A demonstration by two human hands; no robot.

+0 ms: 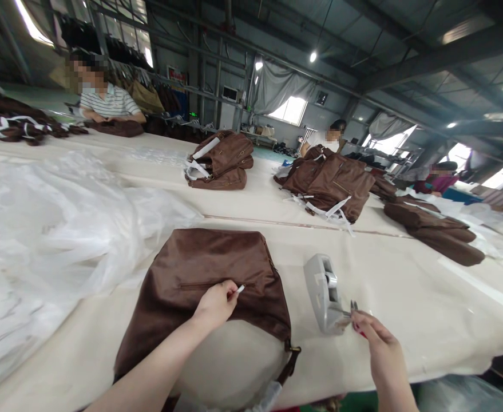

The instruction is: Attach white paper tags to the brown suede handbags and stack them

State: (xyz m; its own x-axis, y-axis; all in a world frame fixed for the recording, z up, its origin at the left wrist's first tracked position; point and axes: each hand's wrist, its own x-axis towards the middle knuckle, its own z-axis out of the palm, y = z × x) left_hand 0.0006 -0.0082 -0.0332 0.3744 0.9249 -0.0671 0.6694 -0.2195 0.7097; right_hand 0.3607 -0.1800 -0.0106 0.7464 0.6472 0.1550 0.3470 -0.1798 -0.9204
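A brown leather shoulder bag (217, 257) lies flat on the table in front of me, its strap curving toward me. My left hand (217, 302) is over the bag's zipped pocket, fingers pinched on a small white strip (240, 289) at the zipper's right end. To the right of the bag stands a grey tape dispenser (323, 292). Close beside its near end, my right hand (377, 335) is closed around a small red-handled tool with a forked metal tip (354, 309). Most of that tool is hidden by my fingers.
Clear plastic bags (88, 217) are heaped on the left. Stacked brown bags (225, 160) stand across the table, with a larger pile (332, 183) and more bags (435, 226) to the right. A person in a striped shirt (111, 103) sits at the far left; others are farther back.
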